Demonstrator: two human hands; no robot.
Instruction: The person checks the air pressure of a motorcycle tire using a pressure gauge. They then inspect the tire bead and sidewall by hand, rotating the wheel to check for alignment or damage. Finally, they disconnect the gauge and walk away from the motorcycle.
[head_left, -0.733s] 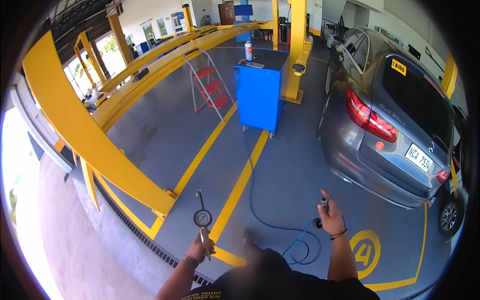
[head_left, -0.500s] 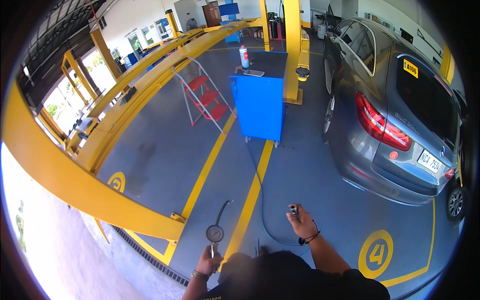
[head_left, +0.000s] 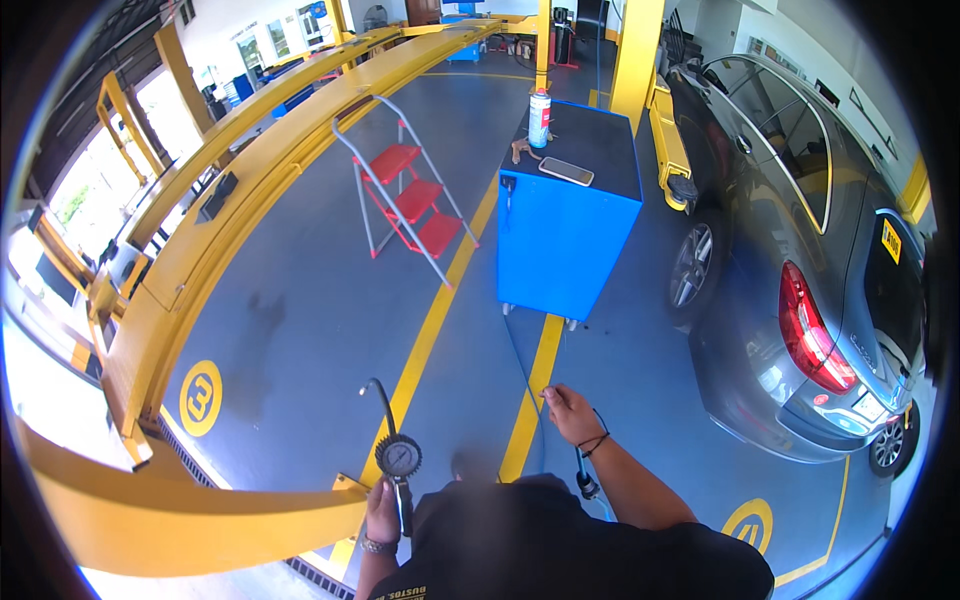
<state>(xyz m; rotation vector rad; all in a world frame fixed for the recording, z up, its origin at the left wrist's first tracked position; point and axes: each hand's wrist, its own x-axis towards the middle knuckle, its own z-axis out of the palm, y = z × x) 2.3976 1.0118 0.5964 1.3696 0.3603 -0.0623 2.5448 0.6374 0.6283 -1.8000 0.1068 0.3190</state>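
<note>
My left hand (head_left: 382, 512) is closed round the grip of a tire inflator with a round dial gauge (head_left: 399, 456). Its short black hose (head_left: 386, 402) curves up and away, ending in a small metal tip. To the right, my right hand (head_left: 573, 416) is closed on a metal air-hose coupling that the fingers now mostly hide. Below that wrist hangs a length of air hose with a dark fitting (head_left: 587, 487). The hose's thin line also runs along the floor toward the blue cabinet (head_left: 565, 245).
On the cabinet's black top are a spray can (head_left: 540, 118) and a phone (head_left: 566, 171). A red step ladder (head_left: 411, 202) stands to its left. A grey car (head_left: 740, 330) fills the right side. Yellow lift beams (head_left: 270, 150) span the left; another yellow beam (head_left: 200, 515) crosses near my left hand.
The view has turned so the cabinet and ladder appear nearer. My left hand and the inflator have shifted left. My right hand has turned, hiding the coupling that showed before.
</note>
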